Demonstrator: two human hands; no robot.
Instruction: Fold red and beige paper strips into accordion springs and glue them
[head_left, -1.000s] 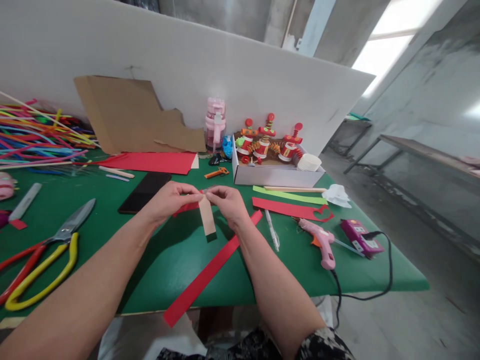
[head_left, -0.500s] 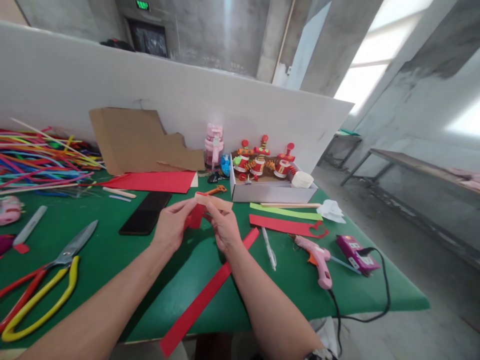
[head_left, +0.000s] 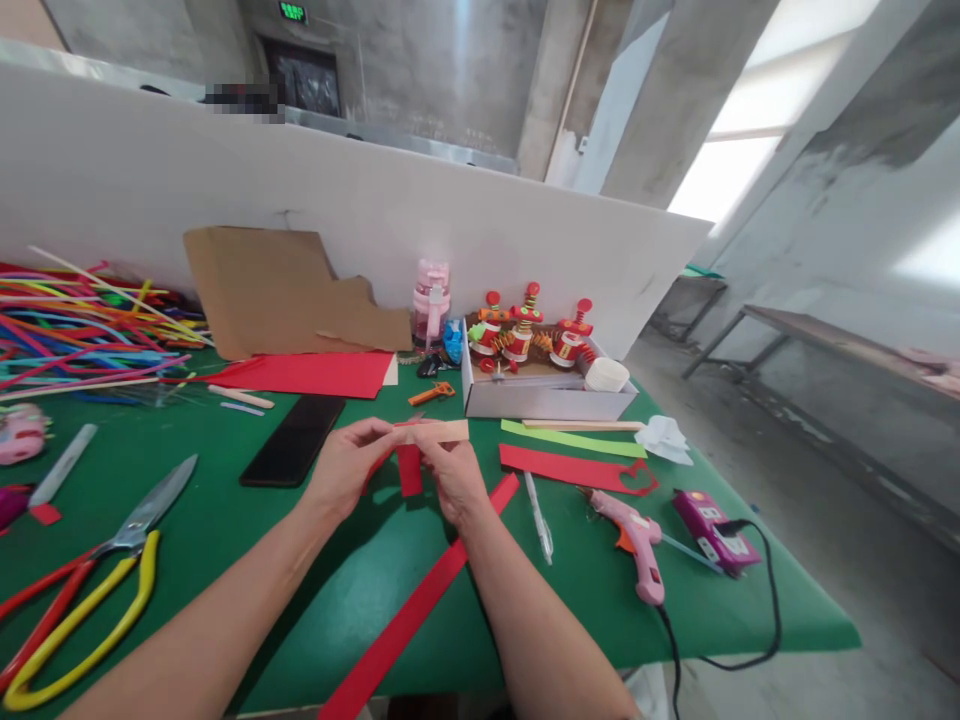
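Observation:
My left hand pinches one end of a pale cream paper strip at the middle of the table. My right hand pinches the same strip a little farther right, its free end sticking out past the fingers. Between the hands a short red paper piece hangs down from the strip; whether the two are joined is hidden by the fingers. Under my right forearm a long red paper strip lies slantwise toward the table's front edge.
Left are large scissors, a black phone and coloured pipe cleaners. Behind stand a pink bottle and a white box of small red figures. A pink glue gun with its cord lies right, near a pen.
Both hands have come slightly lower and nearer with the cream strip, which now lies more level. The red piece hangs straighter between them, and the orange tool behind shows fully.

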